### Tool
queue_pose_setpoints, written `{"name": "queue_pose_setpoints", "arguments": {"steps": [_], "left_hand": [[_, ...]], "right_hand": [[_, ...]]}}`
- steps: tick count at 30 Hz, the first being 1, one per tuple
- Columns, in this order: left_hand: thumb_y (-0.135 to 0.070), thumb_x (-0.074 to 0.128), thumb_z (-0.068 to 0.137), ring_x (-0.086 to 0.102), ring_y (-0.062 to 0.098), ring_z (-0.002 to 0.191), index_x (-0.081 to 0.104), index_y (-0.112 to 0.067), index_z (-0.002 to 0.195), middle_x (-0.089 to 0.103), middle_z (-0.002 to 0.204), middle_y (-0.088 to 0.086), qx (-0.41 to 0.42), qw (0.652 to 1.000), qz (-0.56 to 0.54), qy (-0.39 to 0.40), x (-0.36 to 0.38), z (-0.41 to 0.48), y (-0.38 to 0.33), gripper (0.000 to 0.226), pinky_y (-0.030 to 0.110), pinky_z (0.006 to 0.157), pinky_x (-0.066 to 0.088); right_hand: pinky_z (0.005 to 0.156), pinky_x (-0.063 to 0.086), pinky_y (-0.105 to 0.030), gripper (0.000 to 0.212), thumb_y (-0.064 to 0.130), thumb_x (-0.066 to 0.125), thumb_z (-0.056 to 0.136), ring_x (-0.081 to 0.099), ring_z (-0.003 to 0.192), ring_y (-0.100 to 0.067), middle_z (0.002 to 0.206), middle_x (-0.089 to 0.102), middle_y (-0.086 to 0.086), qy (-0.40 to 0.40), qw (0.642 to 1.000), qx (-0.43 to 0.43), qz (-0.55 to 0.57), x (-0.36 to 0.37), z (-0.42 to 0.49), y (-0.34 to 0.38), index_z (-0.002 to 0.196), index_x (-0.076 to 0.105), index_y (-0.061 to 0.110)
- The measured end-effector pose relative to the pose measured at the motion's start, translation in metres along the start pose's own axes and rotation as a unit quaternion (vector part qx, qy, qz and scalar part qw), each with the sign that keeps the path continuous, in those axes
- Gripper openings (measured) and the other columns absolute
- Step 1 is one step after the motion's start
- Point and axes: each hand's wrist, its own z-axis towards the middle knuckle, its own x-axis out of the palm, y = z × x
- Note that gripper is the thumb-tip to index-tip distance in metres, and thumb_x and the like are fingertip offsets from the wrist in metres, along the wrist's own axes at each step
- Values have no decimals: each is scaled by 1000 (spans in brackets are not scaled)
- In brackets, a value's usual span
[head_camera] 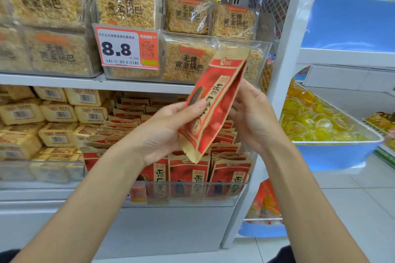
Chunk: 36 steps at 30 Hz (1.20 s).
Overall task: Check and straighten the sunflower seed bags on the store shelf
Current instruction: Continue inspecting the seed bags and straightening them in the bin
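— What's crowding you there?

— Below my hands the shelf (96, 82) carries a clear bin (192, 190) packed with standing seed bags (188, 173). Yellow packs (57, 113) are stacked beside it on the left. Above are rice crust packs (188, 60) and an 8.8 price tag (127, 48). To the right, past the white post (284, 70), a blue tray (337, 156) holds jelly cups (310, 121).

— And the one you're checking?

— I've got the sunflower seed bag (215, 102) lifted in front of the shelf, above the bin. My left hand (162, 132) pinches it, thumb on the printed face. My right hand (254, 117) grips the right edge, fingers hidden behind.

— Which way does it lie?

— Tilted: long axis runs from its lower-left corner, just over the standing bags, up to the right. The top covers part of the rice crust packs from view.
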Motion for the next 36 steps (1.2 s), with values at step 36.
{"name": "queue_pose_setpoints", "arguments": {"steps": [36], "left_hand": [[-48,24,104,58,-9,109,66,-33,123,69,114,-20,55,914,395,-73,-6,43,35,49,31,110,39]], "right_hand": [[85,52,-26,20,14,65,92,66,91,-10,103,75,6,55,783,93,-613,-73,3,-23,103,78,24]]}}
